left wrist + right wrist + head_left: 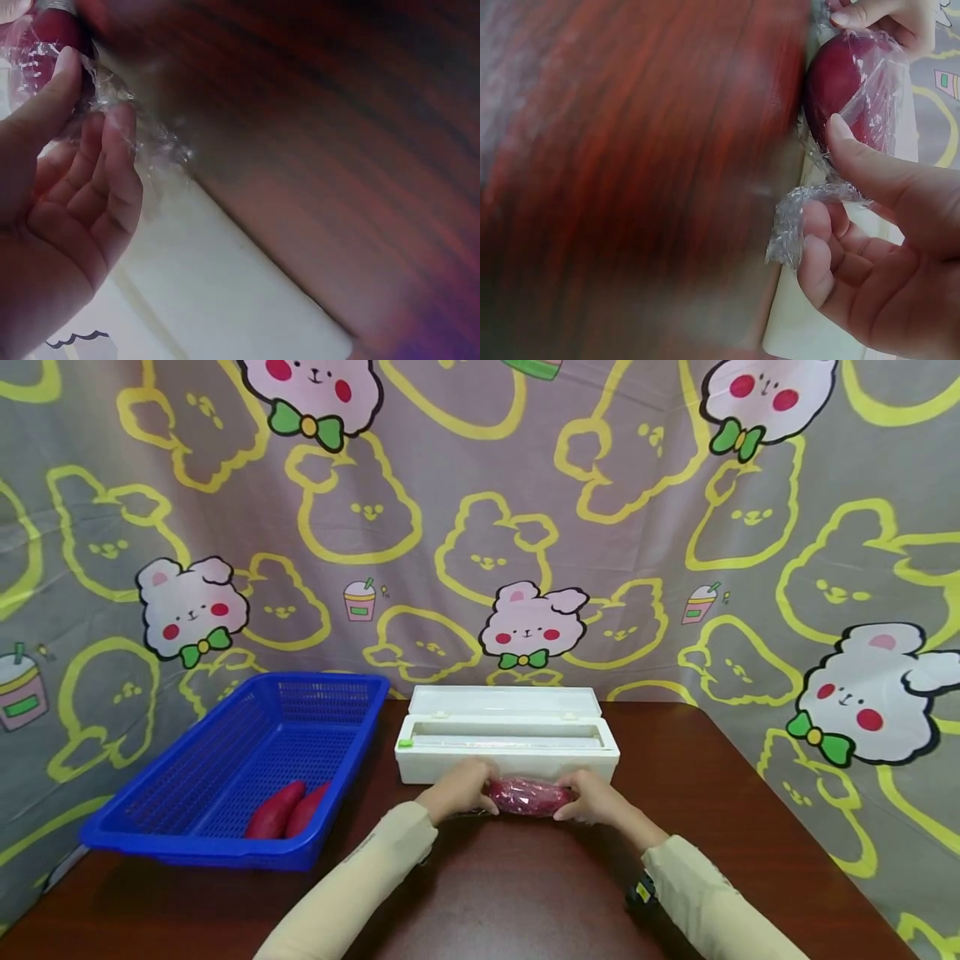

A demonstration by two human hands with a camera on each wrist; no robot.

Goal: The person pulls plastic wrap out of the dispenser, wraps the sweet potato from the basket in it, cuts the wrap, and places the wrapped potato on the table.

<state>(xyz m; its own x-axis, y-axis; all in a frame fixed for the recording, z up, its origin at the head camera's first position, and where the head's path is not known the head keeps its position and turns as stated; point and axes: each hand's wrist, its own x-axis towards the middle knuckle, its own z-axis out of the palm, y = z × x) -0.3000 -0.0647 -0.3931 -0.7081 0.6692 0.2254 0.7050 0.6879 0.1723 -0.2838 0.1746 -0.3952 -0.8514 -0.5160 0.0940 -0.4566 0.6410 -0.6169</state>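
Note:
A red sweet potato [527,797] wrapped in clear plastic film is held level just in front of a white cling film box. My left hand [465,787] grips its left end, and my right hand [596,797] grips its right end. In the right wrist view, the thumb presses on the sweet potato [838,79] while the other fingers curl by a loose, twisted tail of film [789,225]. Crinkled film [112,90] also bunches at the left fingertips in the left wrist view.
The white cling film box [510,766] stands at the back of the brown table [517,893], its lid [502,700] raised and a roll [510,742] inside. At the left, a blue plastic basket [202,852] holds red sweet potatoes [276,811]. A patterned curtain [435,577] hangs behind.

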